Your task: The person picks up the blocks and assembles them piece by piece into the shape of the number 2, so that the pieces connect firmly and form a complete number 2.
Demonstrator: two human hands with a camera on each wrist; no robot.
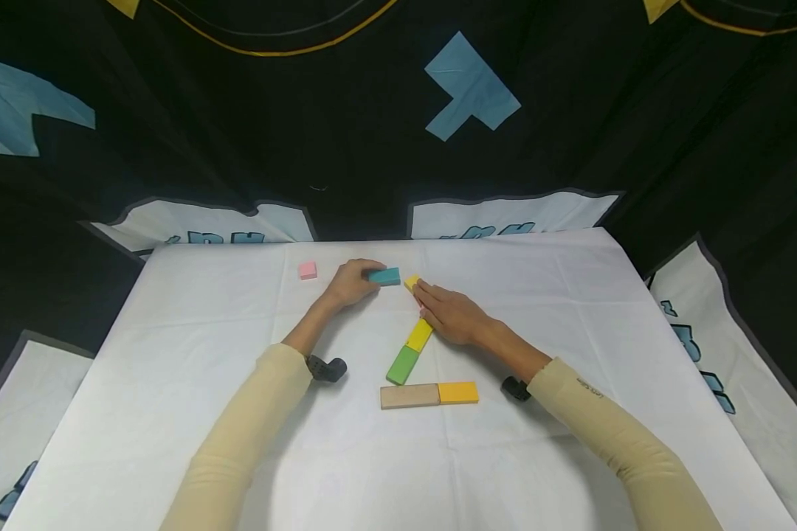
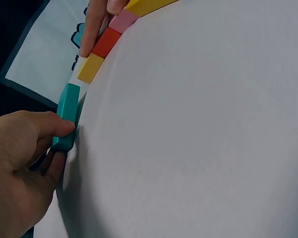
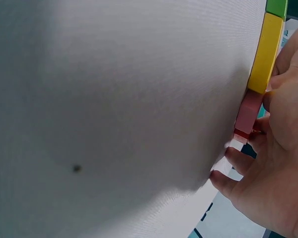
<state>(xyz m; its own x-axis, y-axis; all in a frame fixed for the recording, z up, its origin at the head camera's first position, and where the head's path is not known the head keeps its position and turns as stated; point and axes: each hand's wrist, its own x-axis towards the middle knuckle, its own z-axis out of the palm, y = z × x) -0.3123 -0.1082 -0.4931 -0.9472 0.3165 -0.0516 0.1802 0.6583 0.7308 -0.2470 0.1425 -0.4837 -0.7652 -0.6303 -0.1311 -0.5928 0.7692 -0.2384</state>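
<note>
My left hand (image 1: 352, 284) pinches a teal block (image 1: 387, 276) between thumb and fingers, near the table's far edge. Just right of it, apart by a small gap, a small yellow block (image 1: 410, 282) ends a slanting row. That row continues with a red block (image 2: 107, 43), a pink block (image 2: 123, 21), a longer yellow block (image 1: 420, 334) and a green block (image 1: 403, 365). My right hand (image 1: 454, 313) rests against the row's upper part, fingers fairly straight, hiding much of the red and pink blocks in the head view.
A tan block (image 1: 409, 397) and an orange-yellow block (image 1: 458, 392) lie end to end below the row. A pink cube (image 1: 308, 271) sits left of my left hand. White cloth covers the table (image 1: 538, 457); a dark patterned curtain (image 1: 345, 133) hangs behind it.
</note>
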